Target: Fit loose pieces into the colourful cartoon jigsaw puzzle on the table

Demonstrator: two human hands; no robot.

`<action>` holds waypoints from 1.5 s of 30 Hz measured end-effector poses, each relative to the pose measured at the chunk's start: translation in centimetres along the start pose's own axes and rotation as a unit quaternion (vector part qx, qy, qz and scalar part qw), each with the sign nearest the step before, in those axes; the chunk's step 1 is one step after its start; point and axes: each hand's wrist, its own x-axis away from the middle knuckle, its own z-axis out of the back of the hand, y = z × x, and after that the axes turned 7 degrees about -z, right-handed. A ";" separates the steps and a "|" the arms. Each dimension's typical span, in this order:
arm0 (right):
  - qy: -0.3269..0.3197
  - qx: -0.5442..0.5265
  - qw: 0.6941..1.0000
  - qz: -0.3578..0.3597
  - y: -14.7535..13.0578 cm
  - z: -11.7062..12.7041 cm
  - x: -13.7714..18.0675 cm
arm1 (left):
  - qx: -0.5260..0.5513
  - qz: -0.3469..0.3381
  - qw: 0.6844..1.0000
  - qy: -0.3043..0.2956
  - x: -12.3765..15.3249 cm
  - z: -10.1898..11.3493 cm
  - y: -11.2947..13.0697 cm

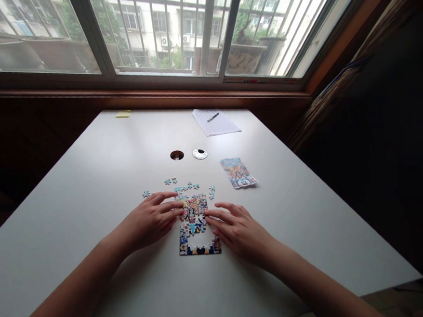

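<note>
A partly joined jigsaw puzzle [196, 204] lies flat on the white table, with gaps in its lower middle and near its top. My left hand [152, 213] rests at the puzzle's left edge, fingers stretched out and their tips touching it. On the opposite side, my right hand [234, 224] lies with spread fingers, its fingertips against the right edge. Loose puzzle pieces [167, 182] are scattered above the puzzle, and a narrow joined strip of pieces [212, 192] sits to its upper right. Some of the puzzle's edge is hidden under my fingers.
A colourful picture sheet [238, 172] lies to the right. Beyond it are written paper sheets [218, 122] with a pen [213, 117] on top. A round hole [177, 155] and its silvery cover [200, 153] are mid-table. Yellow sticky notes [123, 114] lie near the window.
</note>
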 end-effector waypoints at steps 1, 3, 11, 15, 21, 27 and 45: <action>-0.001 0.002 1.000 -0.001 0.0 0.1 -0.1 | 0.000 0.000 1.000 -0.001 0.0 0.0 0.0; -0.002 0.006 1.000 -0.001 0.0 0.2 -0.1 | 0.003 -0.001 1.000 0.004 0.0 0.0 0.0; 0.000 0.006 1.000 0.007 0.2 0.4 -0.4 | -0.001 0.000 1.000 0.005 0.1 -0.3 -0.2; 0.001 -0.003 1.000 0.006 0.2 0.3 -0.4 | 0.012 0.000 1.000 0.010 0.1 -0.4 -0.2; 0.005 -0.031 0.999 -0.012 -0.3 0.5 0.5 | 0.023 0.005 0.999 0.022 0.0 -0.3 -0.1; -0.046 -0.061 0.996 -0.049 -1.0 0.8 2.0 | 0.022 0.034 0.999 0.023 0.3 1.0 -0.6; -0.043 -0.161 0.981 -0.097 -3.0 -0.6 0.9 | 0.182 0.099 0.975 -0.075 2.1 2.9 0.3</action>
